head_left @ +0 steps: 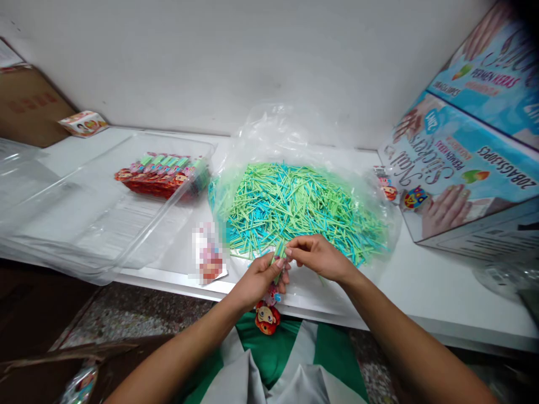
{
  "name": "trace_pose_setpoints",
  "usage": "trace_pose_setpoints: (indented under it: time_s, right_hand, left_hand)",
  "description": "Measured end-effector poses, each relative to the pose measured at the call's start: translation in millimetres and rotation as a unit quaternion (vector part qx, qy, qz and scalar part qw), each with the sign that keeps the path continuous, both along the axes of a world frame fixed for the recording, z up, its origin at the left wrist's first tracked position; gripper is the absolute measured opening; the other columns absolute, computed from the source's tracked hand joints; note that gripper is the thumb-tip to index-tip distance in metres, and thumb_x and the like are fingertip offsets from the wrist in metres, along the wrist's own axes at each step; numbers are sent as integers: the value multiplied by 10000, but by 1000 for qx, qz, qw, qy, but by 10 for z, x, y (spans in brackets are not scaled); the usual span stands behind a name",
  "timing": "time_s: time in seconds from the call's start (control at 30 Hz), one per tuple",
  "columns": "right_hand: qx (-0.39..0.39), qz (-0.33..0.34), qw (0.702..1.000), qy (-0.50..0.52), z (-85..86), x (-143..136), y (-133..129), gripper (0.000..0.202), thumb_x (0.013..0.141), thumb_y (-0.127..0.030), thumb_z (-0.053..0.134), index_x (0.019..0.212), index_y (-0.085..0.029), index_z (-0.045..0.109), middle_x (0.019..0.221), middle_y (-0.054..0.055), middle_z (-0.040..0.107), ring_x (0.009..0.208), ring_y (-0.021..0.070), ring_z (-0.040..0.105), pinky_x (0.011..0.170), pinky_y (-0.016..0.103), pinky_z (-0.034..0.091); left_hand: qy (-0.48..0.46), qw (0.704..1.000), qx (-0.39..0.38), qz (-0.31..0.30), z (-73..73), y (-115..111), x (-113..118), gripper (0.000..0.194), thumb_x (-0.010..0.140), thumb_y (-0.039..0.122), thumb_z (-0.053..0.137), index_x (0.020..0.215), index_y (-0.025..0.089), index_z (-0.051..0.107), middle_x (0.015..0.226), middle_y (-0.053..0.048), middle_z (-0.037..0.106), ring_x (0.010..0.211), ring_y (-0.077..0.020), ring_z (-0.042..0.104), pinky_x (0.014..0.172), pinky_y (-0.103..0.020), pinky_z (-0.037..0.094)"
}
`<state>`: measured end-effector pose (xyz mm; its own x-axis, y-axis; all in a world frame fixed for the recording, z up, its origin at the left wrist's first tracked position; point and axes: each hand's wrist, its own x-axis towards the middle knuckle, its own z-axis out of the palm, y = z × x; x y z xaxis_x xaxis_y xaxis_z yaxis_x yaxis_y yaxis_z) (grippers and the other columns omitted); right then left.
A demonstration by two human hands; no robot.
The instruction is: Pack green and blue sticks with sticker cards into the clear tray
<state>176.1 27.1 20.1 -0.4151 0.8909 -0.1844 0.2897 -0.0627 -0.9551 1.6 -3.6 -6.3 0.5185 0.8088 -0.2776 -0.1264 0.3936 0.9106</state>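
My left hand [260, 276] is closed around a small packet with a red-haired cartoon figure [267, 317] hanging below it. Light green sticks [278, 253] stand up out of its top, between my fingers. Beside them, my right hand [320, 257] has thumb and forefinger pinched at the sticks' upper part; the exact contact is partly hidden. Just beyond both hands lies a big heap of thin green and blue sticks [295, 202] in an opened clear plastic bag [269, 134]. A printed card [211, 264], partly blurred, rests near the table's front edge, left of my hands.
On the left, a clear plastic tray [138, 249] holds a row of similar cartoon packets [158, 177] with green sticks. Large blue printed boxes [463, 163] stand stacked at the right. A brown carton [29, 106] and a small box [84, 123] are at the back left.
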Motion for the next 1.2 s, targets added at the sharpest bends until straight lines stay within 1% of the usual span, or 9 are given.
trace_pose_setpoints:
  time_s: [0.13,0.27,0.4,0.6,0.8,0.87,1.0,1.1,1.2]
  right_hand:
    - [4,-20,1000,-13,-1,-14,-7,147,800,-273,543,750,-171,636,672,-4,628,605,112,550,580,238,439]
    - [44,-58,996,-43,16,-16,-55,91,791,-226,528,753,-177,594,641,-28,575,580,104,507,552,229,396]
    - [55,-59,995,-52,39,-15,-106,111,816,-254,515,758,-179,573,630,-33,539,587,111,506,548,234,385]
    - [62,-76,995,-15,27,-53,-118,170,828,-324,544,859,-178,625,734,1,617,689,134,563,643,259,434]
    - [78,-84,992,-50,-8,-77,-105,72,783,-194,518,744,-186,577,638,-32,569,592,110,521,566,233,395]
    - [81,-97,991,-54,4,-83,-111,54,763,-162,513,755,-189,559,630,-39,558,587,110,523,563,231,397]
    - [68,-88,994,-10,27,-89,-132,143,806,-216,520,926,-189,593,754,-3,628,696,137,590,656,263,451]
    - [68,-61,996,11,31,-84,-141,134,844,-275,516,884,-192,614,760,8,648,706,144,609,683,279,459]
    - [70,-60,996,6,29,-71,-139,138,852,-297,520,847,-193,611,725,3,645,674,143,605,657,276,453]
  left_hand:
    - [-5,1000,-3,15,1,-20,30,378,827,530,514,870,154,507,700,-3,582,512,-89,524,502,-213,384]
    - [22,998,22,52,27,-23,54,347,858,503,481,818,158,496,646,15,555,479,-73,473,457,-195,346]
    - [50,997,48,38,49,-23,55,363,874,499,455,765,156,507,553,39,493,449,-69,422,449,-193,322]
    - [40,996,74,32,5,-34,57,335,881,476,456,800,155,509,675,19,538,496,-67,453,474,-197,343]
    - [30,998,51,24,4,-57,78,323,884,472,449,825,157,483,673,13,548,481,-72,453,448,-194,332]
    - [14,999,39,20,18,-53,86,319,885,469,445,847,154,482,676,9,554,481,-75,463,450,-196,330]
    - [-15,999,36,16,14,-33,90,297,891,447,449,874,152,477,663,12,551,470,-71,455,473,-202,334]
    - [-13,999,43,11,-9,-23,83,296,895,444,446,879,150,479,663,9,557,469,-69,446,478,-205,331]
    - [-12,999,44,9,-23,-25,83,305,893,452,446,867,149,480,662,7,559,466,-68,443,476,-205,329]
